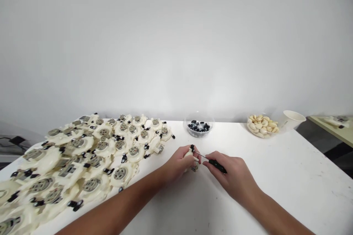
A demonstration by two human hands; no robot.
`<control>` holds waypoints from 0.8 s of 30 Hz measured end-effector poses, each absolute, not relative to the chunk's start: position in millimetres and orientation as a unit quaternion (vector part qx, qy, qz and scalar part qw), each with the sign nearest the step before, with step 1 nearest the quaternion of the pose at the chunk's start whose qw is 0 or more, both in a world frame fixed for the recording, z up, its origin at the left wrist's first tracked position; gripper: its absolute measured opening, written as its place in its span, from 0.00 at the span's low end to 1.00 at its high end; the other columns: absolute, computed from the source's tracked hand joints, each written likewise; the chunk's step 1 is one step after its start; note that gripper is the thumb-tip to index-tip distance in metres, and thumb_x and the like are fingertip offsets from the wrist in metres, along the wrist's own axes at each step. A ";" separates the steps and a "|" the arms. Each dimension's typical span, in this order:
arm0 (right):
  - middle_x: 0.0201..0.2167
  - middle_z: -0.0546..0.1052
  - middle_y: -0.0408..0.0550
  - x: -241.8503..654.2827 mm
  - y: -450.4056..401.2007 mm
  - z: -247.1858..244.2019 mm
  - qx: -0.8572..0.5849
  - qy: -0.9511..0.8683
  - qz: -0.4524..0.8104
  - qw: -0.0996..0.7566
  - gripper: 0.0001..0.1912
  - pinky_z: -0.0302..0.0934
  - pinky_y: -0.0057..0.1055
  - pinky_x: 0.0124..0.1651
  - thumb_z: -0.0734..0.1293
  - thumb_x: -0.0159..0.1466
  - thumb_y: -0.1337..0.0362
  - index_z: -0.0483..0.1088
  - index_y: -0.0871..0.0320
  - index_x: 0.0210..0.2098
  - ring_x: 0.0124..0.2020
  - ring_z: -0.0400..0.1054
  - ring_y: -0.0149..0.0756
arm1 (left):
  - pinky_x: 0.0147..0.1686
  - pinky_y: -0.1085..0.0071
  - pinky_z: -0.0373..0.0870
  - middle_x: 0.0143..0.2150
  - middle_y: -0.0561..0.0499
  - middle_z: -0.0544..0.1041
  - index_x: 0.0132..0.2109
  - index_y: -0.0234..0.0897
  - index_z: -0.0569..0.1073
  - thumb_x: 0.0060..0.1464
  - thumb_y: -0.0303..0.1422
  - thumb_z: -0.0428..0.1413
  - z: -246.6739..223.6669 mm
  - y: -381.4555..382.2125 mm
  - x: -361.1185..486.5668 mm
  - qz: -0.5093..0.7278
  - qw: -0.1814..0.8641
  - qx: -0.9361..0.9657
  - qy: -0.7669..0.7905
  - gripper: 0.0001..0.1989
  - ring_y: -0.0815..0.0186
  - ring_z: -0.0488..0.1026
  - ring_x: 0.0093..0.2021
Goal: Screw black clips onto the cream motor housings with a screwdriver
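While a small white plastic part is clamped in the left hand, a screwdriver is pressed to it by the right hand, hands nearly touching above the tabletop, round white plastic assemblies massed leftward, a clear bowl of black pieces, a clear bowl of pale pieces, and a paper cup set farthest.

A plain white wall fills the upper part of the frame, lit softly and evenly, and slightly brighter near its middle. A white worktop runs up to it. At the right edge sits a second, pale table above dark floor; at far left, a black cable lies on a grey surface.
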State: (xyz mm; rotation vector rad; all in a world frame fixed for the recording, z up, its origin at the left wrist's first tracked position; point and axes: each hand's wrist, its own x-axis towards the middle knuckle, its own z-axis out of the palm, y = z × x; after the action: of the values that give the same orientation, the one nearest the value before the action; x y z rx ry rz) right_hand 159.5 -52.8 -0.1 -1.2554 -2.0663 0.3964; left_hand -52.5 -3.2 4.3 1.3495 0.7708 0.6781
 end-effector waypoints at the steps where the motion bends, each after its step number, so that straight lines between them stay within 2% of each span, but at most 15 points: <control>1: 0.32 0.80 0.41 159.7 -52.7 -1.2 -0.476 -0.802 0.127 0.339 0.09 0.56 0.29 0.30 0.62 0.73 0.57 0.72 0.51 0.43 0.26 0.70 0.33 | 0.32 0.71 0.59 0.32 0.52 0.69 0.36 0.35 0.71 0.46 0.28 0.52 3.4 -2.9 -52.1 0.300 0.668 0.591 0.339 0.07 0.67 0.62 0.31; 4: 0.30 0.80 0.40 158.9 -54.6 -0.1 -0.479 -0.801 0.124 0.336 0.09 0.55 0.29 0.29 0.62 0.74 0.57 0.73 0.51 0.43 0.24 0.69 0.32 | 0.32 0.71 0.59 0.32 0.51 0.69 0.35 0.35 0.70 0.46 0.28 0.52 1.1 -3.1 -51.9 0.296 0.680 0.582 0.334 0.07 0.66 0.62 0.32; 10: 0.29 0.79 0.38 155.9 -58.6 11.8 -0.517 -0.730 0.295 0.337 0.11 0.58 0.28 0.31 0.64 0.72 0.52 0.73 0.50 0.41 0.27 0.69 0.33 | 0.32 0.71 0.59 0.32 0.51 0.69 0.35 0.34 0.71 0.45 0.26 0.52 0.3 -6.2 -53.3 0.301 0.674 0.588 0.330 0.08 0.67 0.62 0.32; 15: 0.26 0.75 0.41 151.0 -60.1 11.5 -0.537 -0.675 0.363 0.352 0.16 0.53 0.29 0.29 0.64 0.70 0.48 0.73 0.53 0.37 0.25 0.62 0.34 | 0.31 0.71 0.59 0.31 0.51 0.68 0.36 0.35 0.71 0.47 0.27 0.52 1.1 -6.1 -54.3 0.286 0.666 0.600 0.338 0.08 0.67 0.61 0.31; 19: 0.22 0.69 0.39 146.9 -60.1 11.6 -0.550 -0.635 0.402 0.364 0.19 0.48 0.29 0.27 0.65 0.68 0.45 0.72 0.54 0.35 0.24 0.56 0.32 | 0.32 0.72 0.60 0.31 0.52 0.68 0.36 0.35 0.70 0.47 0.27 0.52 0.6 -5.5 -54.1 0.292 0.654 0.609 0.340 0.07 0.67 0.62 0.31; 24: 0.21 0.63 0.37 145.1 -57.8 10.9 -0.530 -0.581 0.482 0.386 0.19 0.44 0.28 0.27 0.67 0.67 0.46 0.70 0.55 0.34 0.24 0.51 0.30 | 0.29 0.73 0.58 0.29 0.54 0.66 0.36 0.35 0.69 0.49 0.29 0.52 7.5 -6.6 -54.5 0.279 0.640 0.625 0.351 0.05 0.68 0.60 0.29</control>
State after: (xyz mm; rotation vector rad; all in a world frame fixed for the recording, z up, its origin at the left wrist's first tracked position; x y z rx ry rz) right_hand 145.1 -57.8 10.9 -1.3488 -1.4803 1.2283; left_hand -54.5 -6.6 7.5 1.4250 0.8001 0.6364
